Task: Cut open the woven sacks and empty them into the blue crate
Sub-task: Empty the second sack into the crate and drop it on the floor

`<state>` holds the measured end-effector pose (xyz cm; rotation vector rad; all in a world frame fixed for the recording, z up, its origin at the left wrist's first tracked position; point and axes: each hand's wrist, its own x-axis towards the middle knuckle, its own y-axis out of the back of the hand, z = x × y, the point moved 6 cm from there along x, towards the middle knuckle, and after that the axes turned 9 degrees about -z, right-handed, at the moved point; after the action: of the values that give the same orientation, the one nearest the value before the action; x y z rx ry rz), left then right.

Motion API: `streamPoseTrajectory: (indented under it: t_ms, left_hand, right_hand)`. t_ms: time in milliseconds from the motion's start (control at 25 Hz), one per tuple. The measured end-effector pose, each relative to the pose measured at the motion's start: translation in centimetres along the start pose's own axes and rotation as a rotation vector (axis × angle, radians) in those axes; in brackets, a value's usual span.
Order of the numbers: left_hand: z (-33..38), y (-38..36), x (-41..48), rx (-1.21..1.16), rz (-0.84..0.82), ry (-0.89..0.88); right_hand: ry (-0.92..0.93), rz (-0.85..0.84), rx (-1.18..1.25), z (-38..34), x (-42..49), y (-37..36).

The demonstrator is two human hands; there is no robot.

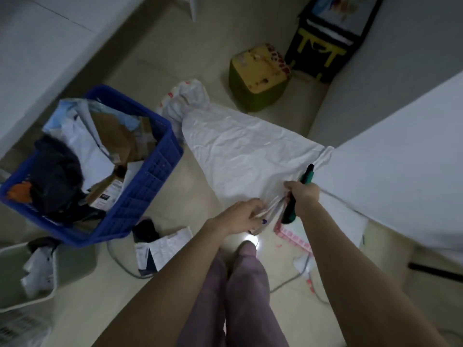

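Nearest me, the left hand [240, 211] has its fingers curled round the bunched near end of the sack [250, 156]. The right hand [303, 194] is wrapped round a green cutter [306, 176] and seems to pinch the same folds. The sack lies flat and slack on the floor [198, 186], running away from the hands toward the far left, just right of the crate [150, 181] — emptied, I'd judge.

What worries me is cutter and cloth sharing one grip, close to the left fingers. I can't tell whether the blade is out, and a sharp tug could drag it across fabric or skin. The crate is heaped above its rim, so more contents could slide off. A cable [120, 266] loops by the feet — easy to snag.

The floor is pale and glossy, the room dim. At the near left stands a white bin [30, 303], with loose parcels [162, 246] right of it. Beyond the flat sack is a second sack [188, 101], bundled, then a yellow-green stool [258, 73] and, farthest, a black-and-yellow box [325, 43].
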<state>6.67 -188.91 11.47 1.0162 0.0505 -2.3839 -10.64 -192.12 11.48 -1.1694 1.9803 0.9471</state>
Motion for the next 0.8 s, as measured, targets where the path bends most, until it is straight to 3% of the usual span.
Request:
streamPoseTrajectory:
  t_ms: [240, 520, 800]
  left_hand:
    - [-5.4, -3.0, -0.6, 0.005, 0.12, 0.229]
    - [-9.2, -5.9, 2.0, 0.085, 0.075, 0.39]
    - [-9.5, -5.2, 2.9, 0.231, -0.023, 0.398]
  right_hand:
    - [-0.084, 0.166, -0.112, 8.2, 2.8, 9.4]
    - [-0.168, 0.514, -0.176, 16.9, 3.1, 20.1]
    - [-0.094, 0.339, -0.109, 15.3, 3.4, 14.9]
